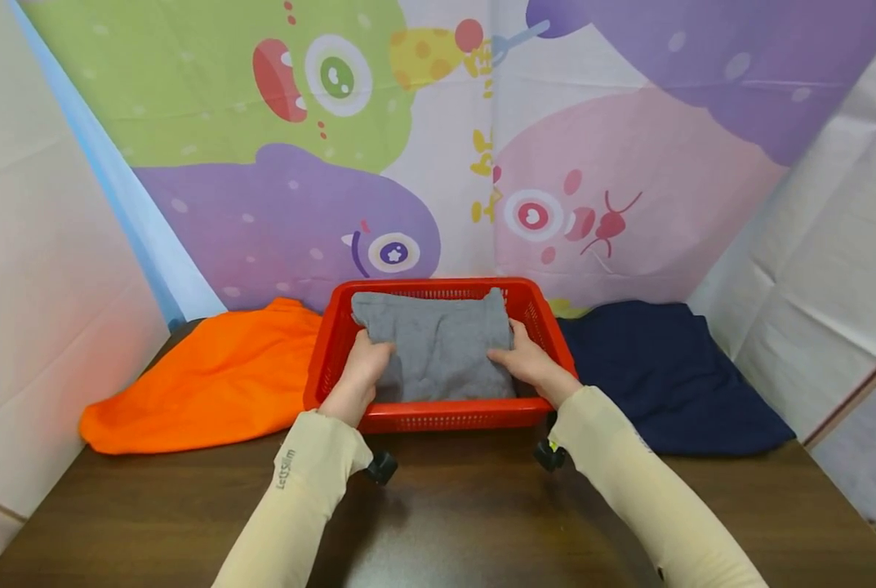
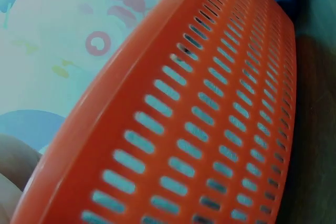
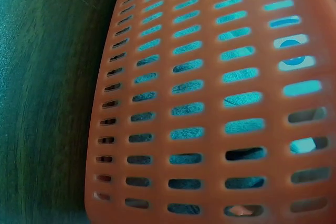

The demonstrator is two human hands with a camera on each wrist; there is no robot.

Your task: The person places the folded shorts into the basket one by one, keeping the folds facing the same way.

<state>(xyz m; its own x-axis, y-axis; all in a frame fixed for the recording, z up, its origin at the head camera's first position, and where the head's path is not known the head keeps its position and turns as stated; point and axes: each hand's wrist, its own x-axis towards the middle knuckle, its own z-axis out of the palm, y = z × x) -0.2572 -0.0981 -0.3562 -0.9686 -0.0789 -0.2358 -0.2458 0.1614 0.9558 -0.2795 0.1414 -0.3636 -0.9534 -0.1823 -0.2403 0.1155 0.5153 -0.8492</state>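
Observation:
A folded grey cloth (image 1: pixel 441 347) lies inside the red basket (image 1: pixel 448 415). My left hand (image 1: pixel 364 367) reaches over the near rim and grips the cloth's left edge, thumb on top. On the other side my right hand (image 1: pixel 531 363) holds the right edge, its thumb also lying on the cloth. The fingers under the cloth are hidden. In the left wrist view the slotted wall of the basket (image 2: pixel 173 124) fills most of the frame, with a bit of my left hand (image 2: pixel 14 169) at the lower left. Grey cloth shows through the slots of the basket (image 3: pixel 157 93) in the right wrist view.
An orange cloth (image 1: pixel 217 380) lies on the brown table (image 1: pixel 452 514) left of the basket, and a dark navy cloth (image 1: pixel 665 380) lies to its right. Behind them hangs a curtain (image 1: pixel 460 163) with cartoon monsters. White sheets stand at both sides.

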